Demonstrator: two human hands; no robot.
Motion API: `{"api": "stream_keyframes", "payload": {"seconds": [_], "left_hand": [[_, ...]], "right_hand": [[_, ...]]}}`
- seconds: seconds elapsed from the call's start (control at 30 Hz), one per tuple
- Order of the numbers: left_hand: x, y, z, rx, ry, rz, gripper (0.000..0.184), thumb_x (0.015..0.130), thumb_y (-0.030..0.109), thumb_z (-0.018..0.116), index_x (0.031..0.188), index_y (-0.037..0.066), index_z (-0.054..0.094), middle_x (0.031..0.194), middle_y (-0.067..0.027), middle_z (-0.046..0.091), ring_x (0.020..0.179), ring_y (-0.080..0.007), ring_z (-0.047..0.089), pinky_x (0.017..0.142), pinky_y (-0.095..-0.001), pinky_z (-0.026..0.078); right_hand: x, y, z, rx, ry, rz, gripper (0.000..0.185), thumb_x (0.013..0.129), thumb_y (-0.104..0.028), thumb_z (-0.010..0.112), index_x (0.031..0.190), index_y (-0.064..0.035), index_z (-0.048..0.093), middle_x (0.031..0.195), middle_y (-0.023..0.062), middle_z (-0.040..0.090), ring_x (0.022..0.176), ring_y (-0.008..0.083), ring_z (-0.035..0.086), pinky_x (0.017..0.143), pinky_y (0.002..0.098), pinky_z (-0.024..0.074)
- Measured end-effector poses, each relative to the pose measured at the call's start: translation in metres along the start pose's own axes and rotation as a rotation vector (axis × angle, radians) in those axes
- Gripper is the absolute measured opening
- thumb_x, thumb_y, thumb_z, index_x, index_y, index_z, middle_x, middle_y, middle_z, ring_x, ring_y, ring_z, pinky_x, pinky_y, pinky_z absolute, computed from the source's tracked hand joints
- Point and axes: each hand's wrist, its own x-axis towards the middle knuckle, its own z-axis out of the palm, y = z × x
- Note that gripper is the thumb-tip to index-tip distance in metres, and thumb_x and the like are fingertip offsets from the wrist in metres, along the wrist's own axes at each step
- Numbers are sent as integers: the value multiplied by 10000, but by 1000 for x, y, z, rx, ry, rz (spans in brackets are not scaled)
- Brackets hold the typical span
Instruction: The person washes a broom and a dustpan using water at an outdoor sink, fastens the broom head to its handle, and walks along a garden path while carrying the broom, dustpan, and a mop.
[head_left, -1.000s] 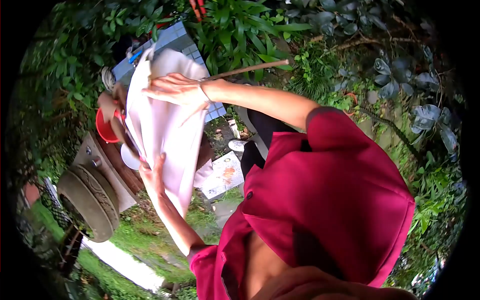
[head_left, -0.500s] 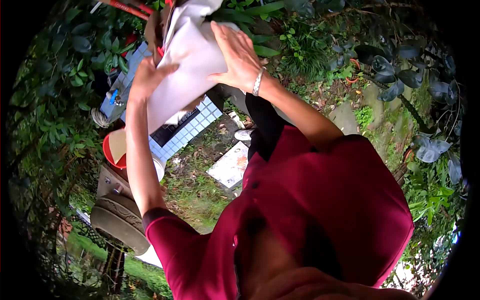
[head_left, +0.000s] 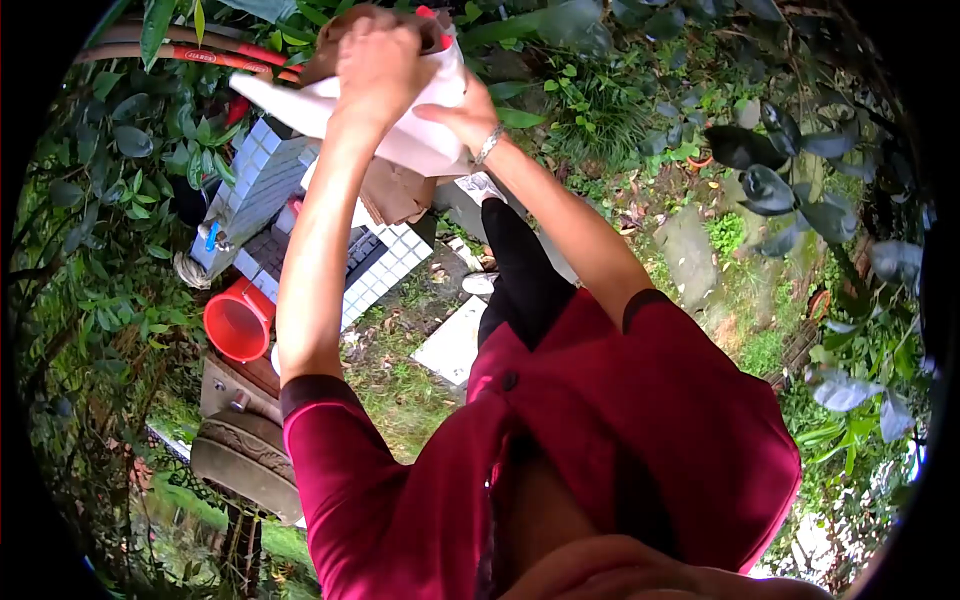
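Left hand (head_left: 378, 70): back of hand uppermost, fingers bent over brown material (head_left: 338, 38) at the top of the bundle; thumb hidden, so how tightly it closes cannot be told. Half a second ago it lay along the near edge of the pale cloth; it now lies over the top.

Right hand (head_left: 460, 112): wearing a silvery bracelet (head_left: 488, 146); part closed on the pale cloth (head_left: 425, 142), thumb spread along its face, other fingers largely out of sight.

Pale cloth: raised between the hands, folded, one pointed end reaching left. A second ago it hung long and broad; now gathered short and higher in view, hence apparently more compact to handle, though the loose point could slip free. Small red parts (head_left: 447, 42) at its upper edge, kind unclear. Brown, card-like piece (head_left: 395, 192) just beneath, its attachment to the cloth not clear.

Below the bundle: tiled structure (head_left: 385, 270), pale blue squares, dark recess; more of it now uncovered. Blue fitting (head_left: 212, 237) at its left side; coiled cord (head_left: 190, 270) beside.

Near the structure: red bucket (head_left: 238, 322), upright or slightly tilted, interior now exposed.

Outward: carved planter (head_left: 245, 455), lower left; pale slab (head_left: 452, 340) on the ground; red-ended hoses (head_left: 190, 54), upper left; foliage on all sides.
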Motion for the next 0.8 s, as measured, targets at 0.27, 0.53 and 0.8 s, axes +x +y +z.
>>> {"api": "stream_keyframes", "payload": {"seconds": [0.27, 0.53, 0.8], "left_hand": [[-129, -48, -4, -459, 202, -349, 229, 749, 97, 656, 958, 15, 612, 900, -144, 616, 847, -312, 610, 745, -370, 481], [-315, -17, 129, -872, -227, -860, 220, 763, 110, 654, 972, 52, 618, 939, -112, 645, 784, -226, 649, 694, -337, 513], [-328, 5, 124, -911, -220, -1052, 240, 778, 163, 618, 998, 69, 603, 899, -114, 632, 789, -275, 629, 695, -369, 500]], "right_hand": [[94, 69, -201, -273, 71, 487, 390, 722, -184, 743, 1033, 16, 618, 1023, 106, 630, 832, 178, 613, 755, 292, 500], [143, 162, -418, -1405, 89, 411, 771, 715, -429, 699, 1281, -10, 388, 1160, 148, 545, 982, 271, 554, 835, 372, 461], [73, 160, -343, -1523, 116, 133, 642, 715, -224, 669, 1293, -81, 430, 1072, 201, 605, 980, 357, 593, 829, 424, 481]]}}
